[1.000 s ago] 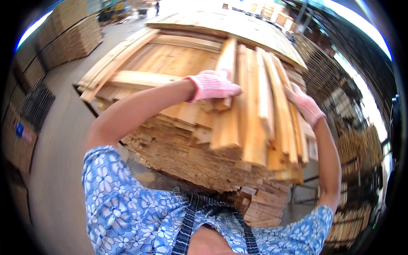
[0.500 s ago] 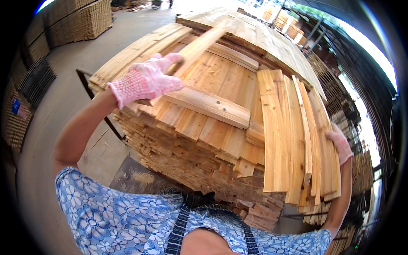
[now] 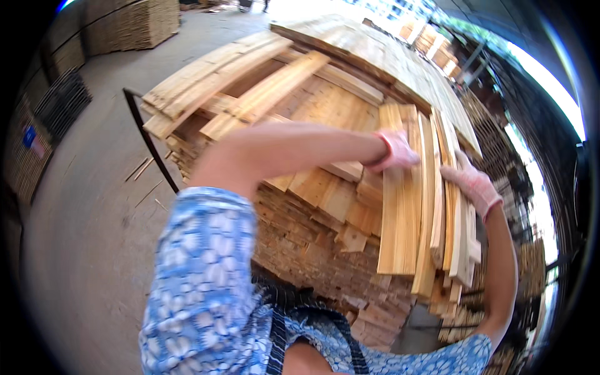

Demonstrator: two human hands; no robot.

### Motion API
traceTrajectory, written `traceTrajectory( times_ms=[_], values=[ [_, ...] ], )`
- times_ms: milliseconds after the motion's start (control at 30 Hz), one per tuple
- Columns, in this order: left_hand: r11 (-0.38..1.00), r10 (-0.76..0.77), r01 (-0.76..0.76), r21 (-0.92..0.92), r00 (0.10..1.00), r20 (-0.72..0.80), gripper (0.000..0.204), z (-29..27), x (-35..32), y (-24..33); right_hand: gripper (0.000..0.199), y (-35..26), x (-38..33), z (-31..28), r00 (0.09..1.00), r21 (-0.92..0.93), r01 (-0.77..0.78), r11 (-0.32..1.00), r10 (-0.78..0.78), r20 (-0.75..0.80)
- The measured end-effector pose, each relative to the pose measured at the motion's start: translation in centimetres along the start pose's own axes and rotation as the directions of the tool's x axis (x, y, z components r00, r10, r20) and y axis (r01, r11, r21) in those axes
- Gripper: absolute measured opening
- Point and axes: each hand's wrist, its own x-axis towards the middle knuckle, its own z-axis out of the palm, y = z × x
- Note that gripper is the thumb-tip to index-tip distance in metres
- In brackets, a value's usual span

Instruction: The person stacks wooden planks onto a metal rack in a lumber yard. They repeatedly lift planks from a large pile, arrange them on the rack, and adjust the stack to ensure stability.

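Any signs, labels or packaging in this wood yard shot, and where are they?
Blue sign: far left edge, fixed to a dark stack of wood; small, roughly rectangular, blue.
Pale card: just right of and below the blue sign; small, light pinkish, tilted.
No packages or screens show; around the left hand and right hand there are only bare boards.

A worker wears a short-sleeved blue shirt printed with pale flowers, dark straps crossing it at six o'clock, and pink knitted gloves on the left hand and the right hand.
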Motion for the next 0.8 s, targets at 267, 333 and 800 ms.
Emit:
traceTrajectory(
  times_ms=[267,333,800],
  values=[
    [0.787,0.165,-0.267,0.556,0.96,0.227,0.062,-1.0,5.5,-0.2,0.087,-2.6,-1.1,0.8,0.997,0.193,-0.074,0.978,0.073,0.01],
    [0.686,0.34,-0.351,0.638,0.929,0.145,0.064,-4.2,1.4,-0.4,0.087,-2.9,-1.5,0.7,0.995,-0.019,-0.097,0.995,0.096,-0.025],
    [0.768,-0.207,0.231,0.598,0.972,-0.11,0.083,-14.9,-1.4,-19.2,0.084,-3.9,0.0,1.8,0.979,-0.304,-0.187,0.934,0.151,-0.138]
  ],
)
